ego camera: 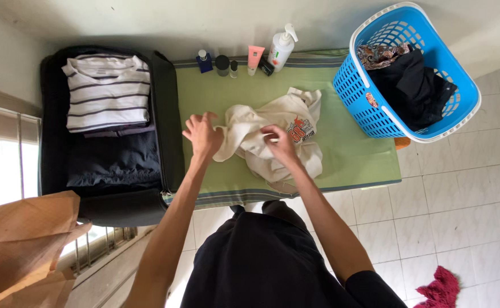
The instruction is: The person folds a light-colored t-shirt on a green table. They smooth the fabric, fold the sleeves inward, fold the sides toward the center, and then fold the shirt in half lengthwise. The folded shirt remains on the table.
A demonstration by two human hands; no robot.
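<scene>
Far left: open black suitcase (167,114) on the floor w/ a folded striped shirt (107,91) on top, dark clothes (113,162) below it. Next, green mat (358,154). Left hand (202,136) sits on the mat, fingers spread wide, touching the left edge of a crumpled cream t-shirt (284,134) at mat centre. Right hand (279,142) rests on the shirt's middle, fingers pinching the cloth. Toiletry bottles (250,57) line the mat's far edge. Right: blue laundry basket (355,88) w/ dark clothes inside. Bottom right, red cloth (439,290) on the floor tiles.
</scene>
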